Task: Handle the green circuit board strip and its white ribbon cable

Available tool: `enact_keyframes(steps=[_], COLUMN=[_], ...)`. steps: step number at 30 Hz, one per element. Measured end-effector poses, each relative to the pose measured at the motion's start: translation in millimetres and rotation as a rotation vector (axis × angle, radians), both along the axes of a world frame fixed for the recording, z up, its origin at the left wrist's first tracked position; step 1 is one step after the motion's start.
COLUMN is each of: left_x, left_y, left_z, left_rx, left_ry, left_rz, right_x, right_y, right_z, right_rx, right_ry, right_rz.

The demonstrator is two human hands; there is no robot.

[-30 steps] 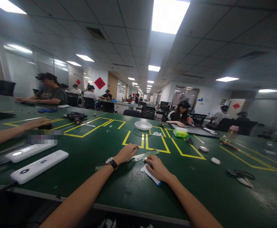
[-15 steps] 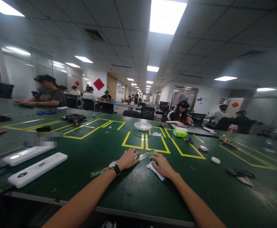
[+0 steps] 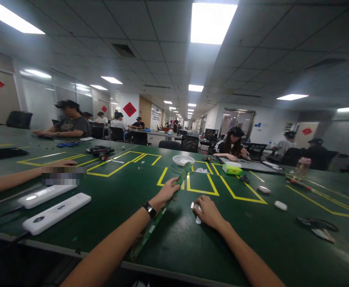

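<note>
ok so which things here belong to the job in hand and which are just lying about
In the job, it seems:
- long green circuit board, held in the left hand
- white piece, at the right hand

Apparently just lying about:
- white basket
- green packet
- nearer white corded bar
- rounded white case

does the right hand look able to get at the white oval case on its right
Probably yes: the white oval case lies off to the side of the right hand, and I see nothing standing between them on the green tabletop. The fingers are over a white strip, though.
</note>
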State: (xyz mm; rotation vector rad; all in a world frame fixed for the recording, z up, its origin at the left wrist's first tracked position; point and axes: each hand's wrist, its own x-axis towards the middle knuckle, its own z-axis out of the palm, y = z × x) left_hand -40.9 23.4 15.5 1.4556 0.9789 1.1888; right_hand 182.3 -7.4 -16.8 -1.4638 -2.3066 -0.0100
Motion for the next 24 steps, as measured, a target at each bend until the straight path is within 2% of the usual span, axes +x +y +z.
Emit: enact_keyframes(steps=[2,4,8,11,14,17,24], left_x=[2.3,5.9,14.8,18.9,19.9,20.2,21.6], left_y=[-1.3,-3.9,-11.0,-15.0,-16.5,-18.5,-24.5], left_z=[0.5,-3.9,-17.1,-22.7,-23.9,-22.9,-21.0], left_rx=[-0.132,-0.220,-0.267,-0.236,-0.193,-0.170,-0.168], left_ry=[-0.198,-0.273,-0.223,-0.155,-0.126,-0.145,-0.133], left_rz=[-0.040,-0.072,-0.126,-0.108,-0.081,-0.068,-0.122], right_x=[-0.8,-2.6,-8.2,-13.3,-18.4,-22.4,-24.0], right_y=[0.1,1.0,2.9,1.7,-0.7,-1.6,-2.6], right_z=[0.5,1.5,5.9,8.7,7.2,2.4,1.3], right_rx=[-0.010,-0.078,-0.339,-0.496,-0.595,-0.631,-0.556], right_ry=[0.076,0.198,0.525,0.750,0.872,0.930,0.987], right_rz=[0.003,0.023,0.117,0.216,0.245,0.259,0.213])
